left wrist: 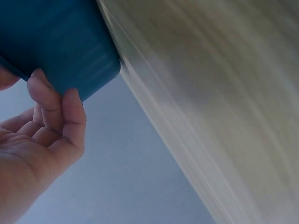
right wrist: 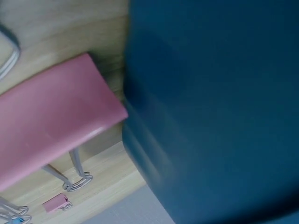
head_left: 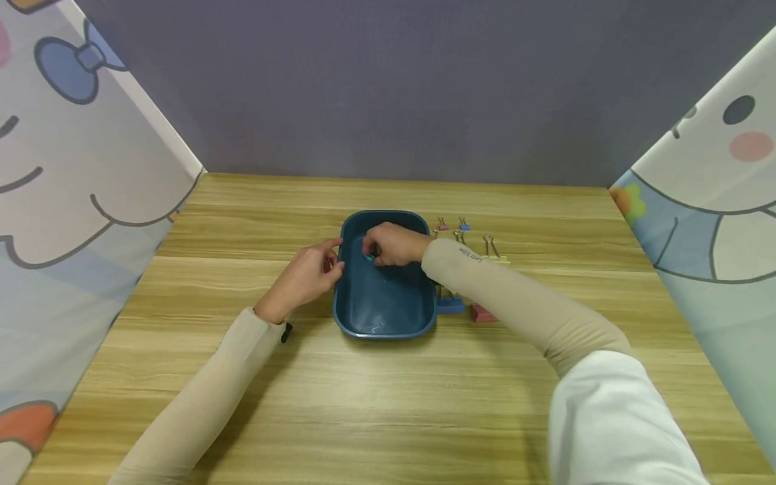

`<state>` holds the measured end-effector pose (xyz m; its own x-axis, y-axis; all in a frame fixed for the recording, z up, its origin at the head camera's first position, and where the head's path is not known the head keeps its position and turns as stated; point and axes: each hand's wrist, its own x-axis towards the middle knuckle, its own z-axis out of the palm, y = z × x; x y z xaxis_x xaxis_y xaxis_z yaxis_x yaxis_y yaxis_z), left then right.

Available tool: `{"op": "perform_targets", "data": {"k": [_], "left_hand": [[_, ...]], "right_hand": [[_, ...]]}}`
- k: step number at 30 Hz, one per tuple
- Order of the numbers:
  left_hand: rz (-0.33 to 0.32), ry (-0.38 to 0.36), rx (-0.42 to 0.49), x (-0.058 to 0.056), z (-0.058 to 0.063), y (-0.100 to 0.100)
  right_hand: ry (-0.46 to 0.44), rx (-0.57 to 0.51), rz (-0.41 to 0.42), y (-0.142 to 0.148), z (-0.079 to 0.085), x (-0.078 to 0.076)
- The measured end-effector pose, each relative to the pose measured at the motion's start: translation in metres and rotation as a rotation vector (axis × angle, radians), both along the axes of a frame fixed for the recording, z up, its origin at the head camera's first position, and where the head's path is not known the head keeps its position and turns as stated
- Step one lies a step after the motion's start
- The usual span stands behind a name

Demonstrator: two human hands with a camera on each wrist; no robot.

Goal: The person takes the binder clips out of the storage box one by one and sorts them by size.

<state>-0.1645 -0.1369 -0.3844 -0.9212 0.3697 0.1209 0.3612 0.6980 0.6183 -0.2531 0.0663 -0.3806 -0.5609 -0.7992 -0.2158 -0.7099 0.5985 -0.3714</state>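
A dark blue rectangular tray (head_left: 384, 306) lies on the table. My left hand (head_left: 309, 273) is at its left side, thumb and forefinger touching the rim. In the left wrist view, bent fingertips (left wrist: 71, 100) of that hand rest against the tray's outer wall (left wrist: 88, 56). Over the right rim reaches my right hand (head_left: 394, 244), its curled fingers low inside the tray. They pinch a small teal item (head_left: 369, 257), mostly hidden, its kind unclear. The right wrist view shows the tray wall (right wrist: 196, 116) but not the hand.
Binder clips of several sizes stand right of the tray: a blue one (head_left: 450, 306), a red-pink one (head_left: 483, 313), a yellow one partly under the right forearm, and small pink (head_left: 443, 227) and blue (head_left: 464, 227) ones behind. A grey wall (head_left: 388, 94) bounds the table's back.
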Motion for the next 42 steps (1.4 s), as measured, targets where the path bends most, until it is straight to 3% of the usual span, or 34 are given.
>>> {"op": "perform_targets", "data": {"k": [13,32,42], "left_hand": [[0.002,-0.006,-0.008,0.000,0.002,0.002],[0.005,-0.019,-0.006,0.001,0.002,0.002],[0.004,-0.021,0.001,0.001,0.002,0.002]], "right_hand": [[0.002,-0.048,0.042,0.004,-0.001,0.004],[0.006,0.006,-0.044,0.007,-0.002,0.006],[0.006,-0.046,-0.059,0.011,-0.005,0.006]]}}
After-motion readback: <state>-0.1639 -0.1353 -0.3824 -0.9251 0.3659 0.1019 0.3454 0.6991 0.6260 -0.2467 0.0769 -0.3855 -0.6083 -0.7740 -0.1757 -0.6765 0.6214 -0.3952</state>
